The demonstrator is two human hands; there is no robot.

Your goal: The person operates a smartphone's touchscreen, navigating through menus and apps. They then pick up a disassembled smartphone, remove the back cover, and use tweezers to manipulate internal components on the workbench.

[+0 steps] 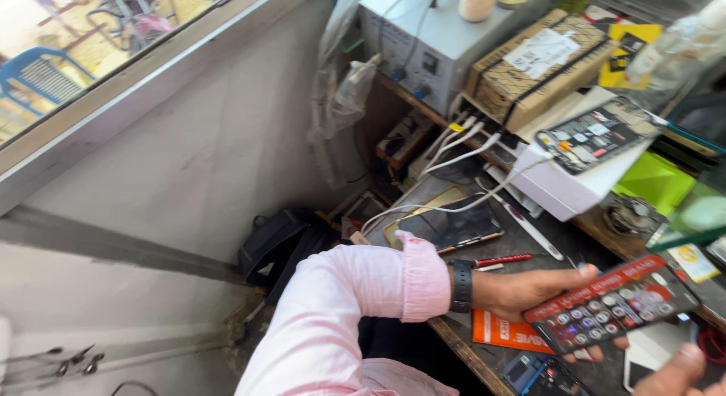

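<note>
I had the left hand point(529, 294) reaching out from a pink sleeve point(355, 305), a dark watch point(461, 286) at the wrist, its grip clenched around a flat blister card point(614, 301) with a red border and rows of small round parts under clear plastic. The card hung over the near edge of the desk point(484, 358), toward its right end, tilted with the far corner higher. The right hand point(681, 373) showed only as a knuckle and fingertip at the bottom right corner; I could not tell whether its grip was released or closed, nor whether it touched the card.

To handle the card well, I judged that the thumb should stay on top and the fingers flat beneath, so the thin sheet would not bend and spill its parts, and that it should be kept level and clear of the clutter below.

An orange packet point(503, 332) lay under the wrist, a red pen point(503, 260) just beyond it, and a dark phone point(450, 222) with a white cable point(454, 207) farther back. A second parts card point(597, 135) rested on a white box point(567, 188) well behind. What the fingers covered beneath the card was hidden, and the small parts were too blurred to name.
</note>
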